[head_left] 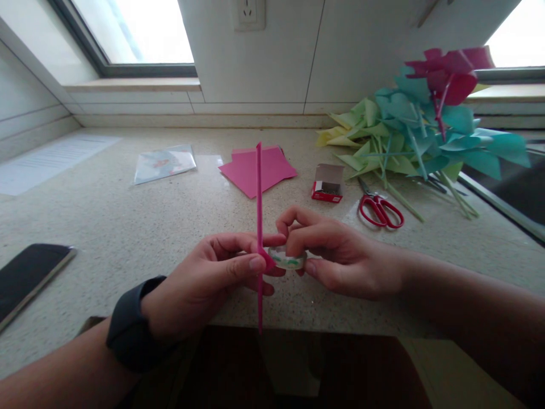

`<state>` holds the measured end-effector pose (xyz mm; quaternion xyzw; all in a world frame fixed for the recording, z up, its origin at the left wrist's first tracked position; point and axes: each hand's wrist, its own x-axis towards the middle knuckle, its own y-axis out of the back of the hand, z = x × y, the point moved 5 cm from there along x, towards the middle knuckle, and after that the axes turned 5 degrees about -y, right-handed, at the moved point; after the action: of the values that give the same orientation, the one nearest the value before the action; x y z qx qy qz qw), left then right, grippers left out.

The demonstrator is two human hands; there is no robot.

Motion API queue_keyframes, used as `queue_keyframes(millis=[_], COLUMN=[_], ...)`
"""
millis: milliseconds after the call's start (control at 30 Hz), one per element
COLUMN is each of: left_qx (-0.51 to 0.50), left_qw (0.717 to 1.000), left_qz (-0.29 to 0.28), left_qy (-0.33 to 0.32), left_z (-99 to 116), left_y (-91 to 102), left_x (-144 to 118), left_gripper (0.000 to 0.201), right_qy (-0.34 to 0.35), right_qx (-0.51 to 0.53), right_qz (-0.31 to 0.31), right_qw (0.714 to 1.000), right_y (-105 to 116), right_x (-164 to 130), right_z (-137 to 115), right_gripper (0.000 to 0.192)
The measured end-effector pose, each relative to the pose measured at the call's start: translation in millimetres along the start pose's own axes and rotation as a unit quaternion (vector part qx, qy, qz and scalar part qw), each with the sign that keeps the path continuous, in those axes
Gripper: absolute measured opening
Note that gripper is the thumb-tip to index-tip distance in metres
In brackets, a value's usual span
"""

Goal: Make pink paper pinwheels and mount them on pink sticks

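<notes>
Both forearms came in from the bottom edge, cut off there; a dark wristband [130, 329] sat on the left wrist. Left hand [204, 284] was pinched shut, thumb against fingers, on a thin pink rolled-paper stick [258, 193] held upright; the stick's lower end ran down past the edge of the speckled stone table [106, 227], with a small pink fold at the thumb tip, hard to make out. Right hand [336, 255] was curled closed around a small clear tape roll with green print [287, 260], touching the stick; most of the roll was hidden by fingers. Hands met just above the table's near edge.

Farther back lay pink square paper sheets [255, 167], an open red and white small cardboard box [327, 184], red-handled scissors [378, 209] and a pile of green, teal and magenta paper pinwheels on sticks [421, 125], partly cut off at right. A clear plastic sleeve with printed paper [164, 163] lay at left; its print was too blurry to read. A dark phone [28, 275] was cut off at the left edge. A dark surface under the pinwheels at right was unclear.
</notes>
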<state>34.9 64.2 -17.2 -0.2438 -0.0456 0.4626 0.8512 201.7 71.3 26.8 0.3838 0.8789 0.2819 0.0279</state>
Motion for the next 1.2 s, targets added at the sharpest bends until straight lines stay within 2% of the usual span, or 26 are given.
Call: queue_keyframes(millis=[167, 300, 667, 900, 1067, 1200], left_qx=[0.074, 0.097, 0.034, 0.01, 0.044, 0.059], left_qw=[0.997, 0.995, 0.999, 1.0, 0.998, 0.997], left_qz=[-0.005, -0.003, 0.0, -0.026, -0.02, -0.032], left_qy=[-0.018, -0.029, -0.008, -0.005, -0.047, -0.042], left_z=[0, -1, -2, 1, 5, 3], left_y=[3.7, 5.2, 4.7, 0.0, 0.9, 0.0], left_x=[-2, 0, 0, -2, -5, -4], left_gripper=[0.007, 0.004, 0.011, 0.009, 0.006, 0.005], right_qy=[-0.021, -0.021, 0.025, 0.033, -0.008, -0.023], right_qx=[-0.035, -0.021, 0.028, 0.014, -0.012, -0.048], right_qz=[0.025, 0.004, -0.044, -0.059, -0.037, -0.045], right_qw=[0.999, 1.0, 0.998, 0.998, 0.999, 0.998], right_y=[0, -2, 0, 5, 9, 5], right_x=[1, 2, 2, 2, 1, 1], right_z=[3, 2, 1, 1, 10, 13], right_gripper=[0.009, 0.012, 0.025, 0.013, 0.011, 0.018])
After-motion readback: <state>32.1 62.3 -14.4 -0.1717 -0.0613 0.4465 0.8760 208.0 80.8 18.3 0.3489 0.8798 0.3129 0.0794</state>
